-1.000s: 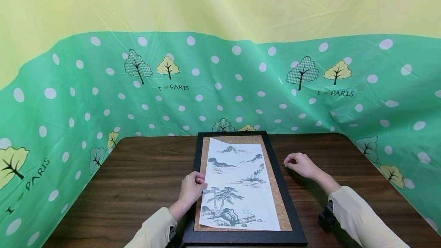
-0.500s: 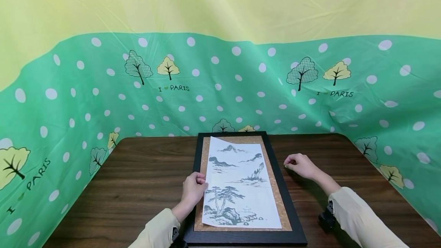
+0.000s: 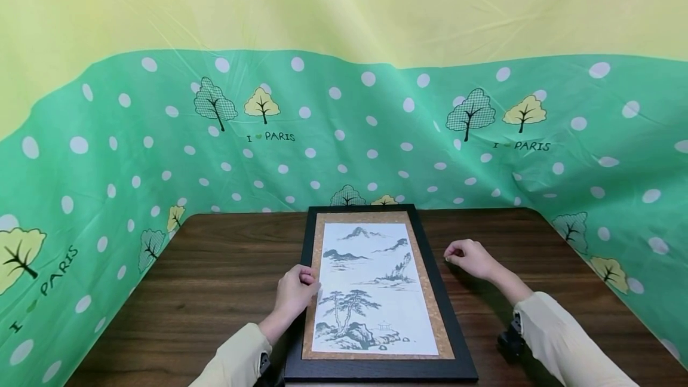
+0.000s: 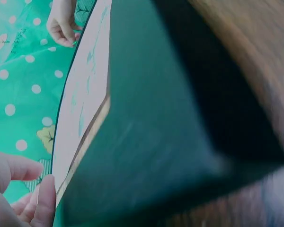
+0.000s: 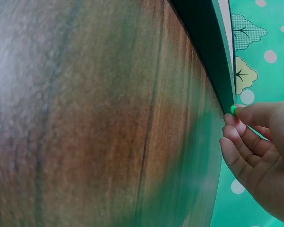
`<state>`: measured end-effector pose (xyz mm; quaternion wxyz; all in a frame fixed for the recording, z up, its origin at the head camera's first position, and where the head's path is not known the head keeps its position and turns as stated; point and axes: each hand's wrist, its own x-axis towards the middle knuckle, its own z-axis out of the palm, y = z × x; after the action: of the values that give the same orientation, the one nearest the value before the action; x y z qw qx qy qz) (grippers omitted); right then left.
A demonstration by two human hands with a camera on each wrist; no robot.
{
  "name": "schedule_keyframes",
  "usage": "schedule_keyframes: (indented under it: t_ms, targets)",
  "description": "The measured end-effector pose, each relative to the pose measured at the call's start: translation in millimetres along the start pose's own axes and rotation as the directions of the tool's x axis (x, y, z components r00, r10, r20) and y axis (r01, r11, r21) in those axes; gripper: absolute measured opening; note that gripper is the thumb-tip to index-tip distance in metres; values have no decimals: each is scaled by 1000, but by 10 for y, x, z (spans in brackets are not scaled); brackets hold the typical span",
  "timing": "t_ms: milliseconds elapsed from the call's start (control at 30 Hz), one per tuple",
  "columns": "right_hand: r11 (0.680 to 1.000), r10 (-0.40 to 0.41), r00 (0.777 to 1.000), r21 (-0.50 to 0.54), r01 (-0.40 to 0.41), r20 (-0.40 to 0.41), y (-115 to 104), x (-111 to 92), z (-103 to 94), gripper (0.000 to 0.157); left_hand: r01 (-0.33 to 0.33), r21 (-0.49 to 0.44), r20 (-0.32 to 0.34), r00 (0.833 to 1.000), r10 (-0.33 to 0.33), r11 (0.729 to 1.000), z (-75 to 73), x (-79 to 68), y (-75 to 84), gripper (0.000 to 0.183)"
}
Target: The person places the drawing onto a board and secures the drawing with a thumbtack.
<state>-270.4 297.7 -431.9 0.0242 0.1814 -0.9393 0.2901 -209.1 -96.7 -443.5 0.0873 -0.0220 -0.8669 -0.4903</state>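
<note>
A sheet of white paper (image 3: 371,279) printed with an ink landscape of mountains and trees lies flat on a cork board (image 3: 443,339) with a black frame (image 3: 448,309). At the paper's left edge is my left hand (image 3: 295,291). In the left wrist view, a gap shows between the thumb and fingers (image 4: 46,201) of that hand, with nothing pinched between them. My right hand (image 3: 473,260) hovers to the right of the frame. Between its thumb and forefinger it pinches a small green push pin (image 5: 234,110), mostly hidden by the fingertips.
The board rests on a dark brown wooden table (image 3: 226,279). A green and yellow curtain (image 3: 371,118) with white dots and printed trees hangs behind the table and along both sides.
The paper's raised top left corner has come down flat, and the sheet lies straighter on the cork. My left hand has drawn slightly left, off the paper's edge. The right hand stays nearly still.
</note>
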Motion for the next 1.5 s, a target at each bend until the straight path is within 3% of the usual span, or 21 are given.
schedule_keyframes:
  t_ms: [200,300,467,567,767,1067,1300,1500]
  targets:
    - [1000,-4,1000,3,4,-2,-41,20,-8,8,-58,70,72,996,53,996,-160,122,-83,44]
    - [1000,0,1000,6,0,-1,-74,44,-9,8,-56,74,108,993,48,996,-246,199,-145,55]
    - [1000,-6,1000,14,5,10,-125,91,-4,8,-40,99,172,985,23,994,-354,306,-270,60]
    - [1000,-18,1000,18,18,16,-142,117,6,9,-69,107,213,976,45,992,-396,349,-350,60]
    - [999,-27,1000,20,26,12,-171,165,35,9,-91,94,269,961,62,991,-423,399,-459,55]
    - [999,-51,999,13,51,15,-227,249,56,8,-116,61,335,938,89,991,-408,419,-453,53]
    - [998,-62,998,-6,62,16,-276,424,26,7,-116,45,339,936,94,992,-400,421,-452,53]
    - [998,-69,997,2,69,26,-392,643,-17,9,-74,33,331,942,59,997,-372,441,-491,52]
